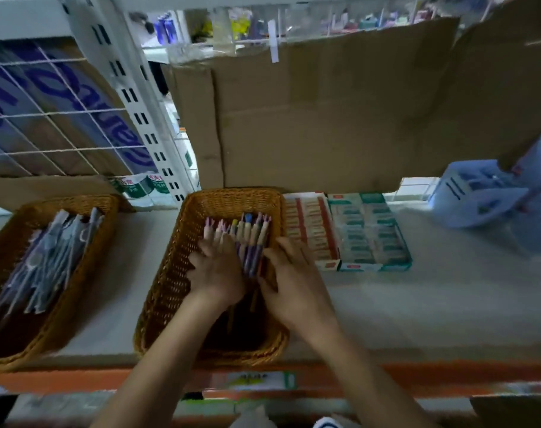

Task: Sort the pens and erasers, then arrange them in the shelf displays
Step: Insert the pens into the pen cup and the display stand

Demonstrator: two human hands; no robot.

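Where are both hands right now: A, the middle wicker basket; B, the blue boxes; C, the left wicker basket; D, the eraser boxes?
A: the left hand lies on the pens and the right hand is right beside them, in the middle basket.

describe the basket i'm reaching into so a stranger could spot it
On the grey shelf, find the middle basket, a wicker one just left of the eraser boxes. Unlike the left basket of grey pens, it holds pastel pens with coloured tips.

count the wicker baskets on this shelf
2: left basket holds wrapped pens; middle basket holds coloured pens under the left hand and right hand. None seem hidden.
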